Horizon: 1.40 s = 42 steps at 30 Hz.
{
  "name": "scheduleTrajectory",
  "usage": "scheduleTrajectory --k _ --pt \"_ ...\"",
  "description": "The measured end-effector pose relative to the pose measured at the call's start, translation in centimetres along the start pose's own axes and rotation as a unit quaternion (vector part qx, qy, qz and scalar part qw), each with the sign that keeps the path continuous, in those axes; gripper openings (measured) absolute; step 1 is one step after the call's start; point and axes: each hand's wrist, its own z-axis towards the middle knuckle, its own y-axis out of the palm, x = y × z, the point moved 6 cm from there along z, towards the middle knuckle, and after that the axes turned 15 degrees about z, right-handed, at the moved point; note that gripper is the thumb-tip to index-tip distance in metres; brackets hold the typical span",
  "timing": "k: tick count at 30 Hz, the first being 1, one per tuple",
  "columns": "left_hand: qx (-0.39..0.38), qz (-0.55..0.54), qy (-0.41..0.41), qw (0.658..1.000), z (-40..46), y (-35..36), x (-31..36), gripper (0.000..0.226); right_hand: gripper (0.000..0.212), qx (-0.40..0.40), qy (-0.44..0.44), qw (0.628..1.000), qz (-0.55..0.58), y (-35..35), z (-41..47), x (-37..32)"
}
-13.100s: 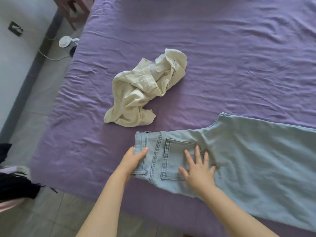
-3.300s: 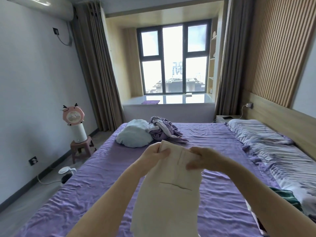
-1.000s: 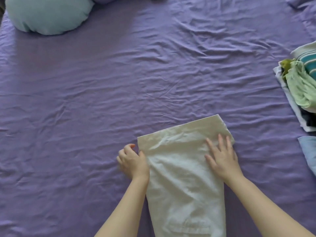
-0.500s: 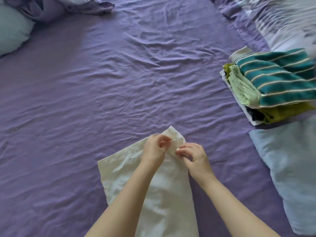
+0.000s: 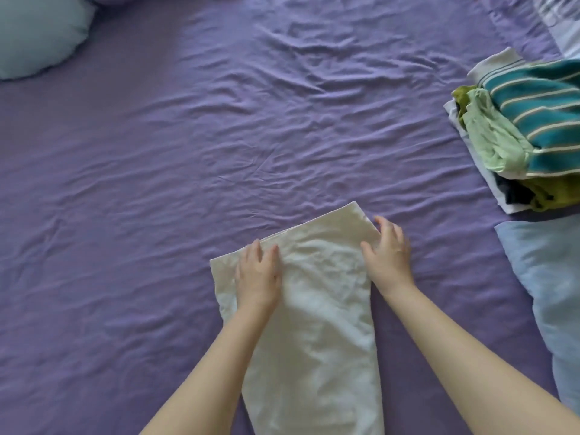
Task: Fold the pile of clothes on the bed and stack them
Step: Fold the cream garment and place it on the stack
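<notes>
half a second back both hands pinched the far hem; now left hand [image 5: 258, 271] presses flat, fingers spread, on cream trousers [image 5: 314, 324] lying on bed [image 5: 157, 183]; right hand [image 5: 387, 255] loosely spread, cupping their right edge. smoothing before next fold.

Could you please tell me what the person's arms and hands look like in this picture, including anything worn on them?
Both forearms are bare as far as the frame shows: no sleeves, gloves or watch. The left hand and right hand show no visible rings or bracelets, and the fingernails look short and unpainted.
</notes>
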Motion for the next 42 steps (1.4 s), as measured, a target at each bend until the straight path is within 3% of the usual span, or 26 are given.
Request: scheduleTrajectory --k 3,6,9,13,17,21,27,30,33,36,39,42 --pt "-0.018 0.082 0.05 0.995 -3.5 1.1 -2.1 0.058 0.055 -0.092 -0.196 0.966 -0.141 1.1 -5.9 -0.9" --pt "-0.012 0.051 0.123 0.991 -8.7 2.9 -1.5 0.051 0.056 -0.217 -0.248 0.926 -0.185 2.8 -11.7 1.0" --pt "-0.046 0.045 0.084 0.994 -13.4 5.6 -1.3 0.056 0.057 -0.281 -0.229 0.907 -0.216 3.6 -15.8 3.2" --pt "-0.089 -0.006 -0.101 0.991 -17.5 7.3 -2.7 0.067 0.053 -0.235 -0.105 0.955 -0.145 2.3 -18.4 5.4" --pt "-0.093 -0.117 -0.206 0.967 -20.1 6.8 -2.4 0.076 0.059 -0.2 0.004 0.978 -0.059 2.0 -20.9 6.3" --pt "-0.128 -0.295 -0.267 0.908 -22.5 7.4 -2.8 0.073 0.061 -0.247 0.075 0.965 0.052 1.5 -23.2 6.8" --pt "-0.165 -0.455 -0.214 0.848 -28.4 8.0 -2.3 0.063 0.065 -0.341 0.084 0.935 0.04 -0.7 -25.7 7.6" --pt "-0.111 -0.531 -0.221 0.811 -30.2 6.1 -2.4 0.061 0.058 -0.34 0.093 0.93 0.106 -1.9 -25.5 6.2" --pt "-0.03 -0.6 -0.25 0.76 -29.8 2.9 -3.2 0.06 0.035 -0.316 0.09 0.92 0.212 -3.6 -24.2 2.9" --pt "0.013 -0.66 -0.248 0.709 -27.3 -0.5 -3.9 0.047 0.021 -0.317 0.071 0.894 0.308 -5.0 -22.5 -1.4" --pt "0.022 -0.71 -0.22 0.668 -23.3 -3.8 -3.9 0.027 0.028 -0.369 0.024 0.867 0.333 -5.8 -20.6 -5.1" --pt "0.026 -0.748 -0.174 0.64 -19.4 -5.9 -4.0 0.024 0.065 -0.402 -0.001 0.867 0.294 -5.3 -18.2 -7.5"
